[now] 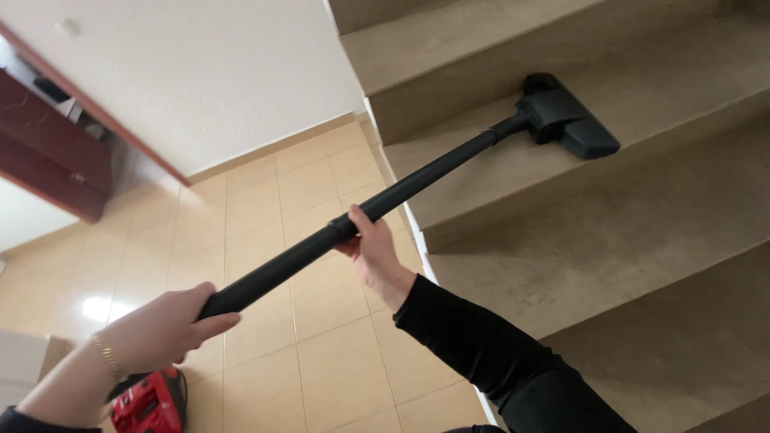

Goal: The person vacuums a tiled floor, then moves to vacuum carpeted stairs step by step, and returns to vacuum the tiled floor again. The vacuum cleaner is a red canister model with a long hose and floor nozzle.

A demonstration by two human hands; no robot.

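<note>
A long black vacuum wand (pixel 417 180) runs from lower left up to the right. Its black floor head (pixel 565 119) rests on a beige carpeted stair step (pixel 513 172). My left hand (pixel 164 329), with a thin bracelet on the wrist, grips the lower end of the wand. My right hand (pixel 370 252), in a black sleeve, holds the wand near its middle joint. The red vacuum body (pixel 151 403) sits on the floor just below my left hand.
Beige carpeted stairs (pixel 626 240) rise on the right. Tan floor tiles (pixel 313 353) spread to the left, meeting a white wall (pixel 208 72) with a baseboard. A dark red wooden door frame (pixel 56 152) stands at far left.
</note>
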